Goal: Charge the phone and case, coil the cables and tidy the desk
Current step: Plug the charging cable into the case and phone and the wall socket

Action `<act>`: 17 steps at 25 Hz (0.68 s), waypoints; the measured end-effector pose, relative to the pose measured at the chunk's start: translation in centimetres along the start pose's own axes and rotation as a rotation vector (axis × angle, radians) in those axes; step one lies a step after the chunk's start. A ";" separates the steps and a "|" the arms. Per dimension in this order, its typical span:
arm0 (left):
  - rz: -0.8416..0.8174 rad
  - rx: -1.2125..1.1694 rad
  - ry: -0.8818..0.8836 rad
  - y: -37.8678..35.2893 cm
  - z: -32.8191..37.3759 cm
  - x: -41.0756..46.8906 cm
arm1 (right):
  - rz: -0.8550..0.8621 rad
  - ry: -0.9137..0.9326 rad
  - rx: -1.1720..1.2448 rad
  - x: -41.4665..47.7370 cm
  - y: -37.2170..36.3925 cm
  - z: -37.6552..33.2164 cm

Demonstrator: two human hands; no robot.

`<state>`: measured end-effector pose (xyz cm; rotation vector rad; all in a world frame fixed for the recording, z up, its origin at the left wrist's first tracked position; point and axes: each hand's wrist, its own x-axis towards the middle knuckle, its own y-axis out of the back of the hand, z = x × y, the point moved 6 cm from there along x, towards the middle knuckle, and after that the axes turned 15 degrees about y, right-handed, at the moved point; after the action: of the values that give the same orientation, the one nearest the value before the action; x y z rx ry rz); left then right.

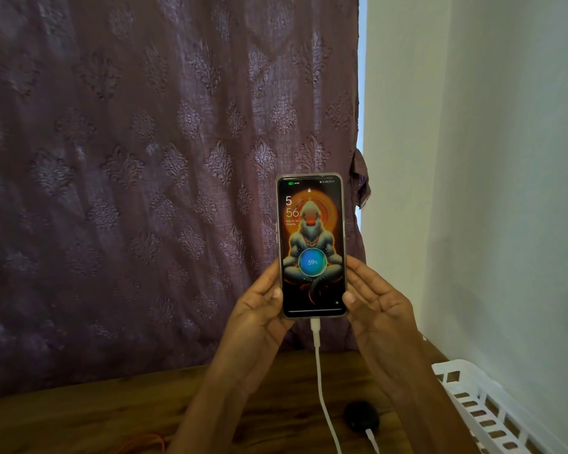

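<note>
Phone (pixel 312 247) is being held upright in front of the purple curtain (pixel 145 158), above the wooden desk (pixel 112 414) — its screen is glowing with a 59% charging ring, and a white cable (pixel 320 388) is hanging from its bottom port. The left hand (pixel 263 306) and right hand (pixel 374 299) are clamping its lower edges, thumbs on the front rim, fingers behind. Below, a black case (pixel 361 416) is lying on the desk with a second white cable (pixel 373 439) meeting its near side — a white basket (pixel 473 404) is sitting to the right, an orange cable (pixel 145 444) at the near left.

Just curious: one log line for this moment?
left hand: holds phone | right hand: holds phone | white cable: plugged into phone | screen: 59% | black case: on desk
</note>
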<state>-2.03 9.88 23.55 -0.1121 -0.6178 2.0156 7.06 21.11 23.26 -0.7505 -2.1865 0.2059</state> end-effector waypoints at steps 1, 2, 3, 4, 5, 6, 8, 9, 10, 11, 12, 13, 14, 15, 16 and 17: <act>-0.002 0.001 -0.001 0.0 0.0 -0.1 | -0.001 -0.002 0.001 0.0 0.0 0.0; -0.002 0.005 -0.001 0.0 0.0 -0.1 | -0.001 -0.003 0.002 -0.1 0.0 0.1; -0.005 0.005 0.000 -0.1 0.0 -0.2 | 0.000 -0.005 0.001 -0.1 0.0 0.1; -0.006 0.006 0.000 -0.1 0.0 -0.2 | -0.001 -0.005 -0.002 -0.1 0.0 0.1; -0.009 0.007 -0.001 -0.1 0.0 -0.2 | -0.001 -0.005 -0.006 -0.1 0.0 0.1; -0.011 0.010 -0.002 -0.1 -0.1 -0.2 | -0.002 -0.005 -0.007 -0.2 0.0 0.1; -0.012 0.011 -0.003 -0.1 -0.1 -0.2 | 0.000 -0.005 0.004 -0.3 0.0 0.1; -0.010 0.006 -0.003 -0.1 -0.1 -0.2 | -0.001 -0.006 0.010 -0.3 0.0 0.0; -0.006 0.001 -0.002 0.0 -0.1 -0.2 | -0.001 -0.007 0.014 -0.3 -0.1 0.0; -0.005 -0.002 -0.002 0.0 -0.1 -0.3 | -0.001 -0.007 0.014 -0.3 -0.1 0.0; -0.003 -0.002 -0.003 0.0 -0.1 -0.3 | -0.001 -0.009 0.012 -0.3 -0.1 0.0; -0.003 -0.001 -0.002 0.0 -0.1 -0.3 | 0.001 -0.010 0.010 -0.3 -0.1 0.1; -0.002 0.001 0.000 0.1 -0.2 -0.3 | 0.003 -0.012 0.008 -0.3 -0.1 0.1; -0.003 0.001 0.001 0.1 -0.2 -0.3 | 0.003 -0.011 0.006 -0.4 -0.1 0.1; -0.003 0.001 0.002 0.2 -0.3 -0.3 | 0.001 -0.009 0.004 -0.4 -0.1 0.1; -0.004 0.000 0.004 0.2 -0.3 -0.4 | 0.000 -0.008 0.004 -0.4 -0.1 0.2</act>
<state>-1.93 9.59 23.12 -0.1146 -0.6154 2.0108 7.14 20.83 22.89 -0.7486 -2.1931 0.2133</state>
